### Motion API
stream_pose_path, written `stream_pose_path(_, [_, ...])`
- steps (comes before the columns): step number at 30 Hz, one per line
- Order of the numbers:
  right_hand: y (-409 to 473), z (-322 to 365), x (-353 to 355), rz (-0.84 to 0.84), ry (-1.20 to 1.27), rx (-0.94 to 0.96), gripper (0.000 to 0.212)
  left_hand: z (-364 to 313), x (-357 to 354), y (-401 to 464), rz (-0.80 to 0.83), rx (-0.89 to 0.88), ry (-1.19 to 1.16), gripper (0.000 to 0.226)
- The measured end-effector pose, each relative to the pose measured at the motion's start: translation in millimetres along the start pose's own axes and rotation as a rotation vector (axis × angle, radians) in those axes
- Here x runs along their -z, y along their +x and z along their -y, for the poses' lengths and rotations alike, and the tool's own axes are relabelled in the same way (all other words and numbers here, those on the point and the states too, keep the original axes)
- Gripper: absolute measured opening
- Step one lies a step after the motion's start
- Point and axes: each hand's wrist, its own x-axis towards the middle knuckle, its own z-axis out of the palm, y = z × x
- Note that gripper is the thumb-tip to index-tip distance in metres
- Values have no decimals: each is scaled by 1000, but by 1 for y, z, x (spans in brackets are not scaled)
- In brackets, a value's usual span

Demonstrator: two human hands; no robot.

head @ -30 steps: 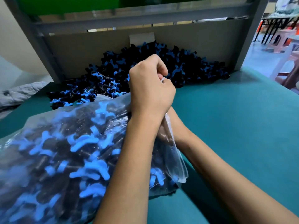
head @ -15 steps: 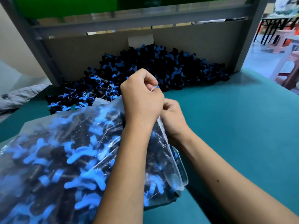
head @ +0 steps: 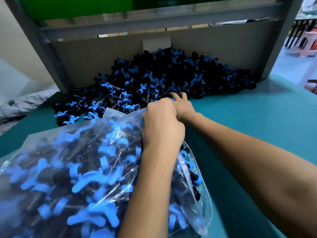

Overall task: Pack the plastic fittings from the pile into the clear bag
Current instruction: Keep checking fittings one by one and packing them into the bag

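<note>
Both grips meet at the clear bag's mouth: left hand clenches the plastic; right hand, at one o'clock, fingers extended onto the fittings pile.

Teal table, grey shelf frame

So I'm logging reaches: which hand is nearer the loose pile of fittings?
Right. The right hand reaches out with its fingertips at the front edge of the pile of fittings. The left hand sits further back, gripping the top of the clear bag.

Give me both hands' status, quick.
Left hand: closed, gripping the clear bag at its mouth.
Right hand: fingers at the pile; grip cannot be told.
</note>
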Motion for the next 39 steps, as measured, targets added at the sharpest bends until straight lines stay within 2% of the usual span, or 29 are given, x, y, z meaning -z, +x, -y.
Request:
stream_pose_path(4, [11,-7,-1,172,-33,14,69,-1,1,1,5,10,9,25])
stream_pose_path(7, [10,-7,3,105,-43,65,55,-1,-1,1,8,1,19,23])
stream_pose_path(12, [-20,3,19,42,-3,49,37,3,-5,2,-12,-31,27,23])
stream_pose_path(17, [-81,-5,32,-128,312,-1,26,7,-7,5,-39,-55,7,26])
stream_pose_path(20, [-123,-10,39,-328,600,-101,13,9,-8,7,-21,-73,-11,28])
stream_pose_path(21, [-136,-11,41,-358,727,-125,16,10,-9,8,-7,-82,-22,30])
stream_pose_path(23, [-159,-11,45,-313,1078,-115,23,11,-10,9,23,-102,-57,31])
stream_pose_path(25, [-175,-7,50,-163,1452,-96,21,12,-10,9,53,-111,-112,30])
stream_pose_path(26, [-178,-7,53,-103,1539,-82,19,12,-10,9,71,-114,-141,30])
stream_pose_path(29, [-180,-10,60,-77,1570,-8,22,13,-10,9,144,-136,-173,31])
stream_pose_path(33, [-182,-17,63,-40,1665,4,21,12,-10,8,225,-173,-106,19])
stream_pose_path(37, [-182,-26,59,3,1988,-44,21,14,-11,9,137,-124,-185,27])
stream_pose_path(39, [-181,-28,59,-65,1982,-42,23,13,-10,8,103,-101,-255,32])
